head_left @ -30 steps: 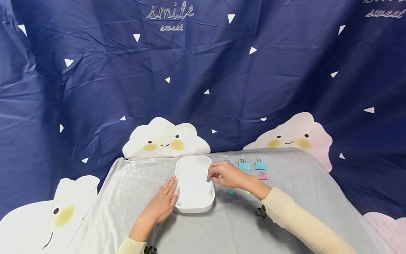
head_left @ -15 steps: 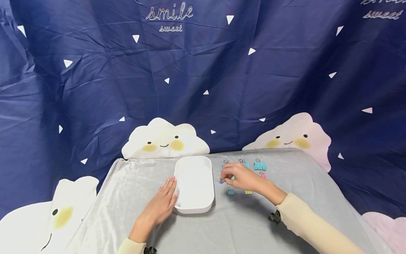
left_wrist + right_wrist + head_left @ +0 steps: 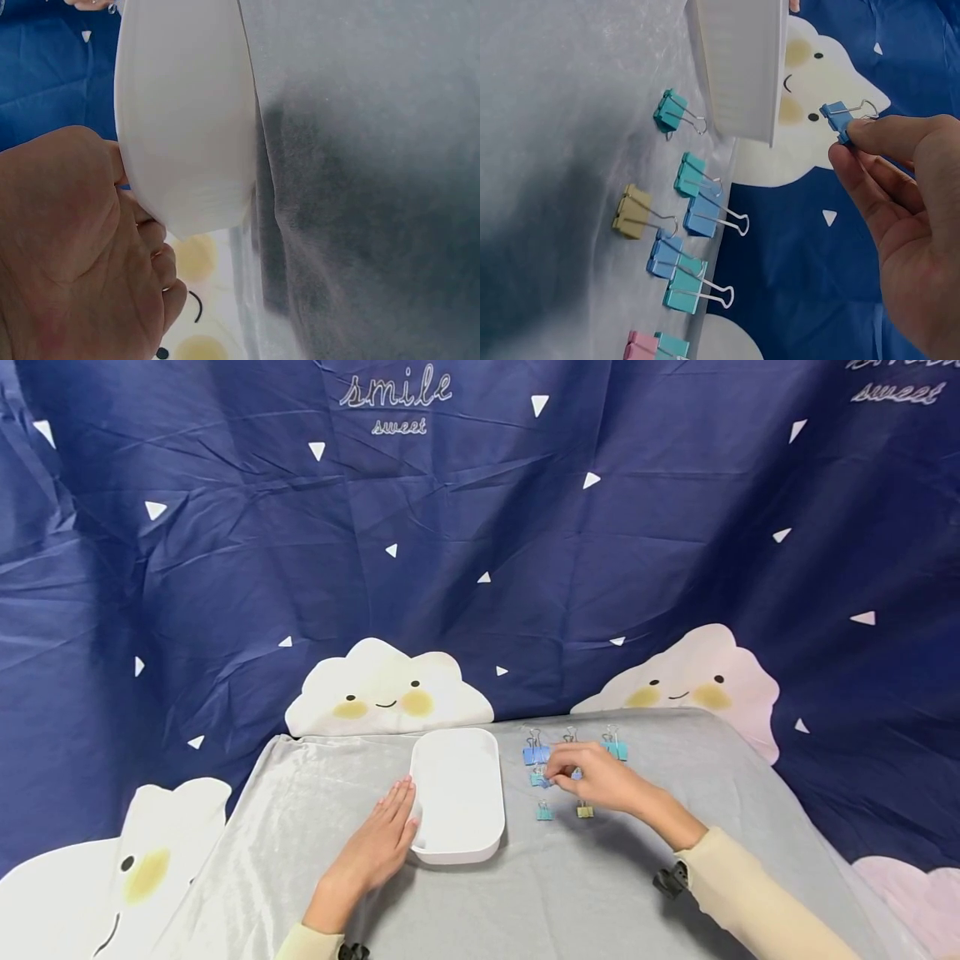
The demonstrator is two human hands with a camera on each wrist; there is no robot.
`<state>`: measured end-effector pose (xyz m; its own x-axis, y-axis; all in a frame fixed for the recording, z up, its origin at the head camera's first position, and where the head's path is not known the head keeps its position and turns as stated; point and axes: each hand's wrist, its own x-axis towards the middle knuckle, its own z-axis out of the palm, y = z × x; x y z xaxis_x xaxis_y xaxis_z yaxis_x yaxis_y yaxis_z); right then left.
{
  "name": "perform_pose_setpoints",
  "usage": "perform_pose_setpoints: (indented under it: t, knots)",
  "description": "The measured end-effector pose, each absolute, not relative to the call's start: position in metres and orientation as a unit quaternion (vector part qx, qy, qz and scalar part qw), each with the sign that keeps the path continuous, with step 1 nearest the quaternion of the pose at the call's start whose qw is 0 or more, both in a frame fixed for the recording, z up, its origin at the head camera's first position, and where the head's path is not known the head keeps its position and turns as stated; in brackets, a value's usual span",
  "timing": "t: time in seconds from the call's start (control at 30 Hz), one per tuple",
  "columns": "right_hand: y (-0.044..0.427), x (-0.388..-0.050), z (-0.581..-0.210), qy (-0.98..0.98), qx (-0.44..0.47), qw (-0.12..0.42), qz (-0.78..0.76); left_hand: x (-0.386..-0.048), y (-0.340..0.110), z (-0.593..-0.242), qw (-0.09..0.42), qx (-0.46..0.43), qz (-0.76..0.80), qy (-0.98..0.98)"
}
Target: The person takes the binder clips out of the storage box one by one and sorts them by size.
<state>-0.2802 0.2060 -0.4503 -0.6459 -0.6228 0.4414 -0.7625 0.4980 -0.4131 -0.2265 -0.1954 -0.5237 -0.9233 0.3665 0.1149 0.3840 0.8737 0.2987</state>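
My right hand pinches a small blue binder clip between thumb and fingers. It holds the clip up off the cloth, to the right of a white tray. My left hand rests with straight fingers against the tray's left side. About the right hand stand more binder clips: a large blue clip, a small teal clip and a yellow clip. In the right wrist view another blue clip and a pink clip show too. The head view hides some clips behind the right hand.
A grey cloth covers the table. Behind its far edge hangs a dark blue curtain with printed clouds. The binder clips stand in loose rows between the tray and the table's right part.
My right hand has carried the blue binder clip rightward, from over the tray's right rim to above the rows of clips. The left hand stays against the tray.
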Motion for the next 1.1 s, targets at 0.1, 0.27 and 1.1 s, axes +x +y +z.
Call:
perform_pose_setpoints:
  t: [0.1,0.27,1.1]
  knots:
    - [0.212,-0.281,-0.454,-0.850,0.405,0.135,0.310,-0.226,-0.195,-0.524,0.029,-0.194,-0.162,-0.967]
    - [0.222,-0.280,-0.458,-0.845,0.400,0.157,0.318,-0.225,-0.195,-0.524,0.036,-0.193,-0.166,-0.966]
    - [0.274,-0.263,-0.476,-0.876,0.287,0.158,0.355,-0.219,-0.194,-0.520,0.071,-0.216,-0.191,-0.955]
